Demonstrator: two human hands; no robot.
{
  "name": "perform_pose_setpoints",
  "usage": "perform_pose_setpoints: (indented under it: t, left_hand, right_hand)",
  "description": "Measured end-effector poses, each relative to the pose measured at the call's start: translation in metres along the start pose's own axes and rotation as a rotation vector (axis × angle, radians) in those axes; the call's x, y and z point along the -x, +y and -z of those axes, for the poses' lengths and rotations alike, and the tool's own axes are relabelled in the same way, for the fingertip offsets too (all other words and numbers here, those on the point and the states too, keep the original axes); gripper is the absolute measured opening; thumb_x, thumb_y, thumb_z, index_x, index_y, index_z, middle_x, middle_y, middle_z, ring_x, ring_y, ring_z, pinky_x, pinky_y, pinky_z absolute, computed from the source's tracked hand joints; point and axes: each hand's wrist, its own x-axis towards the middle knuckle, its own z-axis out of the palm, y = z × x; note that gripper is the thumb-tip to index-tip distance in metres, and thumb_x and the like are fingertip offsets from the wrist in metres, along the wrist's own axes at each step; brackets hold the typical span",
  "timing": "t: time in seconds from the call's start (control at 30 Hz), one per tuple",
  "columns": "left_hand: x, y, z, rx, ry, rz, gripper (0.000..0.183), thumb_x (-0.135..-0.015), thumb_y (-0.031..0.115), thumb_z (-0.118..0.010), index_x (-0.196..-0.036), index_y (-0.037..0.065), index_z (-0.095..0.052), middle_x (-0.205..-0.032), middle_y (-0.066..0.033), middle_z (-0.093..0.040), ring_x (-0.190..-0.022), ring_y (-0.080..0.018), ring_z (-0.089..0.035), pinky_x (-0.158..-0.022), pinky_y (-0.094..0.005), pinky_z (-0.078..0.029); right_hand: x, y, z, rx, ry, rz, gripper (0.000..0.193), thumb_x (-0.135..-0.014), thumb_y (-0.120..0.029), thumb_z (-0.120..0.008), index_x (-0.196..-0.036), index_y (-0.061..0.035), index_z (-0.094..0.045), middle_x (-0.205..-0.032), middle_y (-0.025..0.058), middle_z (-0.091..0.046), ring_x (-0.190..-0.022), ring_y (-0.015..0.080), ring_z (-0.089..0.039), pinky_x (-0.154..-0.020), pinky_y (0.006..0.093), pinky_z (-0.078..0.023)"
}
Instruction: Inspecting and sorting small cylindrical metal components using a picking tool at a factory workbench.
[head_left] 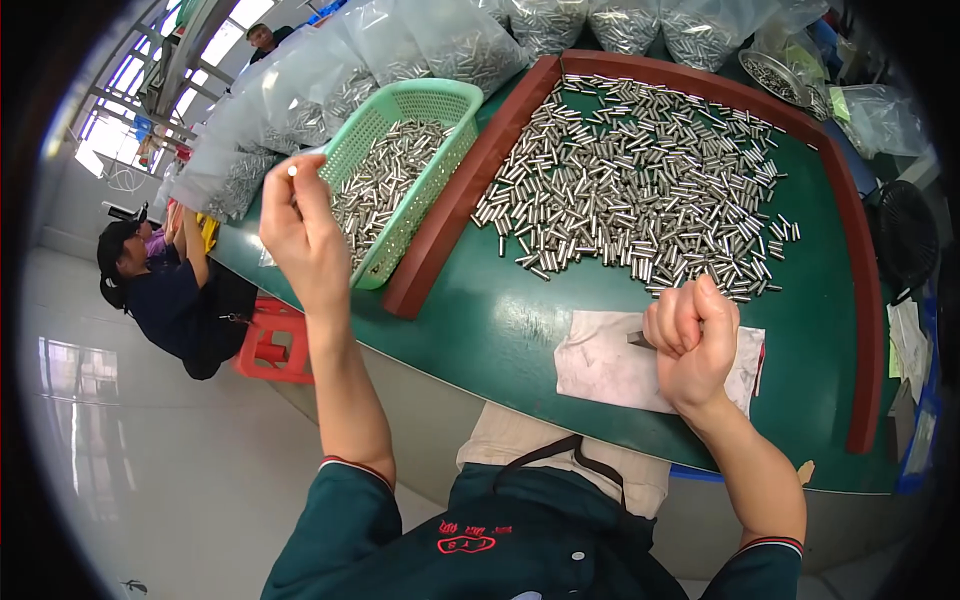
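My left hand (305, 225) is raised beside the light green basket (425, 205), thumb and forefinger pinched on a small metal pin (292, 171) whose bright round end faces me. Loose metal pins fill the basket. Over a stained white cloth (600, 360) my right hand (695, 340) is closed in a fist. A dark grey metal piece (637, 339) pokes out of its left side; the rest is hidden by the fingers. Just beyond that hand, a wide heap of short shiny pins (630, 190) covers the green tabletop (480, 330).
A dark red wooden frame (460, 200) borders the heap. Clear bags of metal parts (440, 50) line the back. At the far right are a metal bowl (775, 80) and a black fan (905, 235). A co-worker (165, 280) sits at left near a red stool (275, 340).
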Motion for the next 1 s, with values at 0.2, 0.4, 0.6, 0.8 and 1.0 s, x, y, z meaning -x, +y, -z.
perform_pose_setpoints:
  t: [0.2,0.4,0.6,0.8,1.0]
  left_hand:
    - [0.008,-0.018,-0.001,-0.861,-0.268,-0.534,0.029,-0.073,0.019,-0.062,-0.097,0.003,-0.057,-0.098,-0.0123,-0.054,-0.089,-0.0255,-0.053,-0.078,-0.0330,-0.040]
    - [0.075,-0.001,-0.045,-0.117,-0.773,-0.324,0.012,-0.062,0.002,-0.066,-0.070,0.002,-0.058,-0.067,-0.0073,-0.050,-0.068,-0.0224,-0.049,-0.060,-0.0316,-0.039]
    - [0.097,0.005,-0.060,-0.120,-0.826,-0.260,0.014,-0.063,0.005,-0.067,-0.072,0.003,-0.057,-0.061,-0.0060,-0.049,-0.060,-0.0210,-0.047,-0.053,-0.0319,-0.037]
    - [0.099,0.006,-0.062,-0.216,-0.852,-0.400,0.011,-0.068,0.005,-0.062,-0.070,0.002,-0.052,-0.064,-0.0081,-0.050,-0.061,-0.0248,-0.048,-0.054,-0.0346,-0.039]
    - [0.115,0.034,-0.068,0.208,-0.918,-0.436,0.013,-0.063,-0.001,-0.063,-0.071,0.002,-0.053,-0.070,-0.0066,-0.055,-0.062,-0.0231,-0.051,-0.057,-0.0312,-0.041]
  right_hand:
    - [-0.006,0.000,0.004,-0.044,0.049,-0.031,0.043,-0.089,-0.021,-0.031,-0.048,-0.0095,-0.026,-0.040,0.0005,-0.025,-0.038,0.0074,-0.016,-0.037,0.0237,-0.016]
    - [-0.006,0.000,0.011,-0.067,0.067,-0.055,0.043,-0.089,-0.022,-0.031,-0.048,-0.0095,-0.026,-0.040,0.0005,-0.025,-0.038,0.0076,-0.015,-0.037,0.0236,-0.016]
    - [-0.007,0.000,0.010,-0.032,0.114,-0.090,0.044,-0.089,-0.025,-0.029,-0.047,-0.0133,-0.024,-0.038,-0.0027,-0.021,-0.035,0.0079,-0.013,-0.037,0.0242,-0.016]
    - [-0.007,0.000,0.012,-0.100,0.083,-0.070,0.043,-0.089,-0.022,-0.032,-0.048,-0.0097,-0.027,-0.041,0.0007,-0.026,-0.038,0.0078,-0.016,-0.037,0.0235,-0.016]
    - [-0.009,-0.002,0.011,-0.051,0.090,-0.080,0.042,-0.089,-0.024,-0.030,-0.048,-0.0121,-0.026,-0.040,-0.0015,-0.024,-0.036,0.0080,-0.014,-0.037,0.0239,-0.016]
